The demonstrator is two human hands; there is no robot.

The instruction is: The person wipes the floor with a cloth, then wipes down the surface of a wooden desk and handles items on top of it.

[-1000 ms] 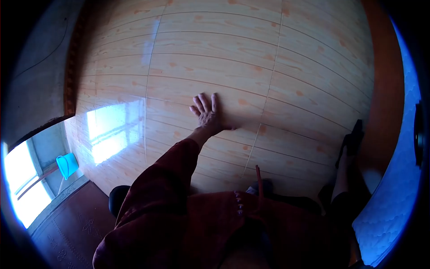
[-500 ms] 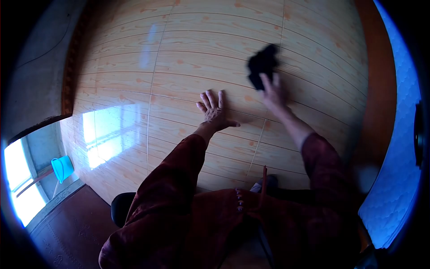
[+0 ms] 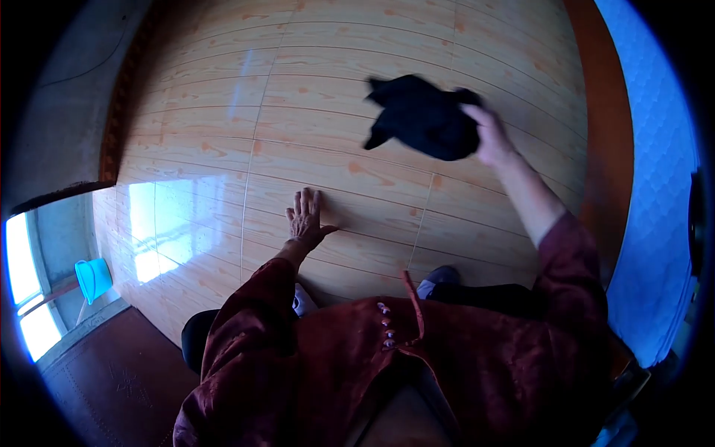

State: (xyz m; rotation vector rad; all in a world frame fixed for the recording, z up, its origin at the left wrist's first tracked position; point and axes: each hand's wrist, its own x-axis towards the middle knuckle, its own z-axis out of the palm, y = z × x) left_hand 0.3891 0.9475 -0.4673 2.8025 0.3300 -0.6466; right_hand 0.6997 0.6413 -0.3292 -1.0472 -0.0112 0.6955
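Observation:
My right hand (image 3: pixel 491 135) grips one edge of a black cloth (image 3: pixel 428 119), which hangs loose and spreads leftward over the wood-patterned floor (image 3: pixel 350 167). Two pointed corners stick out on its left side; whether it is a rag or a garment I cannot tell. Lower and to the left, my left hand (image 3: pixel 305 219) is open, palm down, fingers apart, with nothing in it. A shadow falls beside that hand, and I cannot tell if it touches the floor.
A bed with a brown wooden side (image 3: pixel 599 112) and pale blue quilted cover (image 3: pixel 648 164) runs along the right. Dark furniture (image 3: pixel 59 97) stands at left. A light blue bucket (image 3: pixel 94 279) is by the window, near a brown mat (image 3: pixel 123 372). My shoe (image 3: pixel 439 279) rests below.
The black cloth has come up off the floor and unfolded toward the left, while my right hand moved right. My left hand has shifted left and back toward my body.

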